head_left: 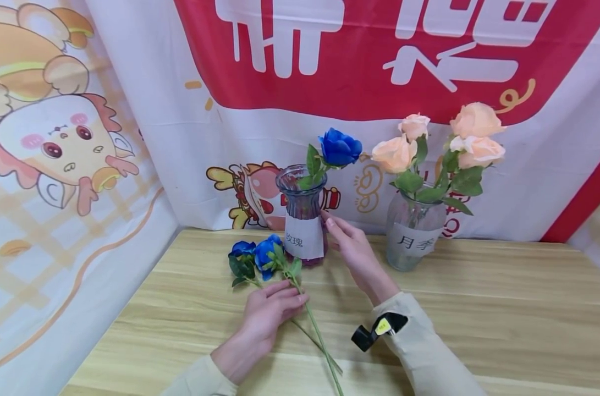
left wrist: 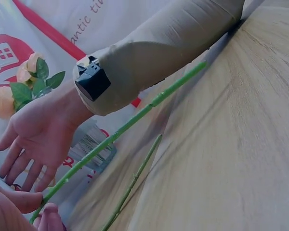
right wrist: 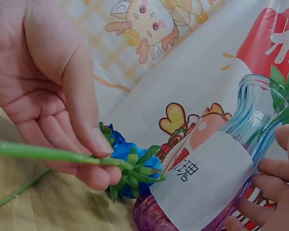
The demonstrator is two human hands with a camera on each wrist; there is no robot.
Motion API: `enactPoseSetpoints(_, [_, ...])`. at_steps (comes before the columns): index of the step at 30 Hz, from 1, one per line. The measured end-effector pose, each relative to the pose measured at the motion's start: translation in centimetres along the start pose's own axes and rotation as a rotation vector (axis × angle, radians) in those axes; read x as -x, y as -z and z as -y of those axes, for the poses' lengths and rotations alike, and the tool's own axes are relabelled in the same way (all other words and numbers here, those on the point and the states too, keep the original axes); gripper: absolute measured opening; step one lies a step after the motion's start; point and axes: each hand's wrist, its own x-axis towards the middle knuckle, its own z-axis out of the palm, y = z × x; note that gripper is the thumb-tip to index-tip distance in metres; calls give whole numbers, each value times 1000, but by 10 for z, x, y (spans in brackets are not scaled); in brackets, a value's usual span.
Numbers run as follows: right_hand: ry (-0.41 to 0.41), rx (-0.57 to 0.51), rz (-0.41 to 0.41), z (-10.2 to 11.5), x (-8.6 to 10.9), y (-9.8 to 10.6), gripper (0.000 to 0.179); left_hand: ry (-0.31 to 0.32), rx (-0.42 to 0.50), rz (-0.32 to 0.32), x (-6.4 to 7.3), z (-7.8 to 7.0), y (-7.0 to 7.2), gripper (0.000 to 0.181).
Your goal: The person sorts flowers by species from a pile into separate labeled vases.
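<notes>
My left hand (head_left: 266,312) pinches the green stem of a blue rose (head_left: 267,254) near its bloom; the right wrist view shows thumb and fingertips on the stem, just below the leaves (right wrist: 132,171). The long stem (left wrist: 120,131) slants up off the table in the left wrist view. Beside it lies a second blue rose (head_left: 241,258). With fingers fairly straight, my right hand (head_left: 355,252) touches the right side of a glass vase (head_left: 303,204), which has a white paper label (right wrist: 202,180) and a purple base. One blue rose (head_left: 340,147) stands in this vase.
Right of my right hand stands another labelled glass vase (head_left: 398,220) with several peach-coloured roses (head_left: 477,120). A printed cloth (head_left: 230,137) hangs behind the wooden table (head_left: 181,308). A black camera (head_left: 379,330) sits on my right wrist.
</notes>
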Motion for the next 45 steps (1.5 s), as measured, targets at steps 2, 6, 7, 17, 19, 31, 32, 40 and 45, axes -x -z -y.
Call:
enactPoseSetpoints(2, [1,-2,1,0,0,1,52,-6,16,-4,1,-2,-2,70])
enactPoseSetpoints(6, [9,-7,8,-1,1,2,53,-25,55,-4,2,-8,-5,71])
enactPoseSetpoints(7, [12,-8,11,-1,1,2,53,-34,67,-7,3,-10,-5,71])
enactPoseSetpoints(17, [-1,6,6,-1,0,2,53,-102,172,-115,1,-29,0,56])
enactPoseSetpoints(19, [-8,10,7,-1,0,2,53,-115,185,-127,1,-34,2,52])
enactPoseSetpoints(31, [-18,8,28,-1,1,4,53,-197,329,-214,-7,-69,16,50])
enactPoseSetpoints(32, [-17,8,27,-1,1,4,53,-203,342,-220,-8,-73,18,50])
enactPoseSetpoints(40, [12,-1,32,-3,1,4,52,-258,471,-292,-15,-102,26,30])
enactPoseSetpoints(45, [14,-14,37,-3,1,3,52,-281,589,-325,-22,-119,27,28])
